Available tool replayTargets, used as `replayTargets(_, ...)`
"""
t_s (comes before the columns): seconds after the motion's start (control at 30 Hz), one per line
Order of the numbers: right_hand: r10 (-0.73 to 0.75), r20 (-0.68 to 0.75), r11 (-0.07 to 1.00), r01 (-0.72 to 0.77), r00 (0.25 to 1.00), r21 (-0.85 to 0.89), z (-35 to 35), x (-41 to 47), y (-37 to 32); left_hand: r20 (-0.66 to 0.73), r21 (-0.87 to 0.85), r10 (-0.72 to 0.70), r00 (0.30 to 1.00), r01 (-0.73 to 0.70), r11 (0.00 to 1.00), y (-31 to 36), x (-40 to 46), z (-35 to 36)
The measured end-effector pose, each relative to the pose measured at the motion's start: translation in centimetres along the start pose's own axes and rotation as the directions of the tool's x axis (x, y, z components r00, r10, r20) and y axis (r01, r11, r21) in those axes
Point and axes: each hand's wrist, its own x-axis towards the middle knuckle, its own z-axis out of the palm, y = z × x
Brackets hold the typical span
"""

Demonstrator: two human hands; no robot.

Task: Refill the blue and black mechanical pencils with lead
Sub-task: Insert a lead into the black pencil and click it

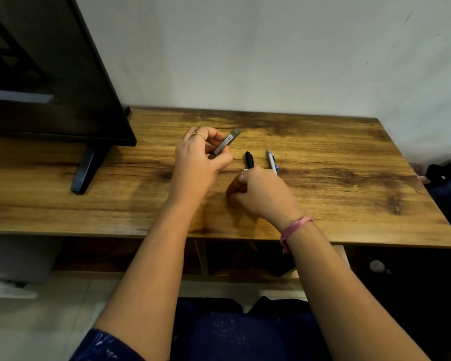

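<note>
My left hand (pixel 198 160) grips a slim dark lead case (pixel 225 143) with a white label, tilted up to the right above the wooden desk (pixel 349 178). The black mechanical pencil (pixel 249 159) lies on the desk just right of that hand, and the blue and white mechanical pencil (pixel 272 161) lies beside it further right. My right hand (pixel 258 191) is low over the desk in front of both pencils and covers their near ends. Its fingertips are pinched together at the left; whether they hold a lead is too small to see.
A dark monitor (pixel 50 82) on a black foot (pixel 85 169) stands at the desk's back left. A pale wall runs behind the desk. Dark objects lie off the desk's right edge. An open shelf sits under the desktop.
</note>
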Motion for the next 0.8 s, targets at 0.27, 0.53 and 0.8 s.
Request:
replayTargets(0.27,-0.018,0.016,0.996,0.016,1.0,0.089,-0.5,0.1,0.4,0.12,-0.243,-0.063,0.991,0.091,0.966,0.7,-0.2,-1.7)
replayTargets(0.53,0.21,0.202,-0.099,-0.184,0.957,0.978,-3.1,-0.8,1.5,0.219,-0.368,-0.038,0.975,0.119,0.922,1.3,-0.5,-2.5)
replayTargets(0.8,0.189,0.272,-0.222,-0.228,0.944,0.948,-3.4,-0.9,1.9,0.287,-0.269,0.016,0.958,0.064,0.961,1.4,-0.5,-2.3)
